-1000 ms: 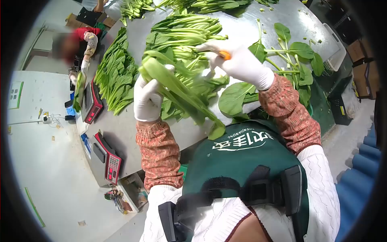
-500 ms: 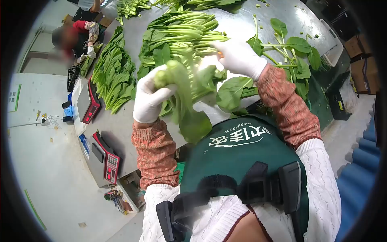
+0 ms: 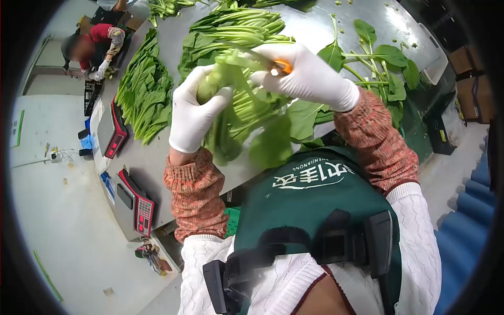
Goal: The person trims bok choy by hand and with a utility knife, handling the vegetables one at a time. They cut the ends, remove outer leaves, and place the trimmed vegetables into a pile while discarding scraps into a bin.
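My left hand (image 3: 190, 115), in a white glove, is closed round the thick pale base of a leafy green stalk (image 3: 224, 137). Its leaves hang down toward my apron, smeared by motion. My gloved right hand (image 3: 317, 76) grips a small knife (image 3: 284, 66) by its orange handle. The blade points left, across the top of the stalk's base. Just beyond both hands lies a pile of cut greens (image 3: 247, 26), stems to the right. Loose leafy stalks (image 3: 386, 68) lie on the metal table right of my right hand.
A long heap of greens (image 3: 144, 89) lies to the left. Two red scales (image 3: 137, 206) (image 3: 114, 131) stand along the table's left edge. Across the corner, another person (image 3: 97, 44) bends over a black crate (image 3: 92, 97). Cardboard boxes (image 3: 475, 97) stand at the right.
The knife has come left to the stalk's base, its orange handle now plainly in view. My left hand has shifted slightly up and left. The other person's hands have moved left.
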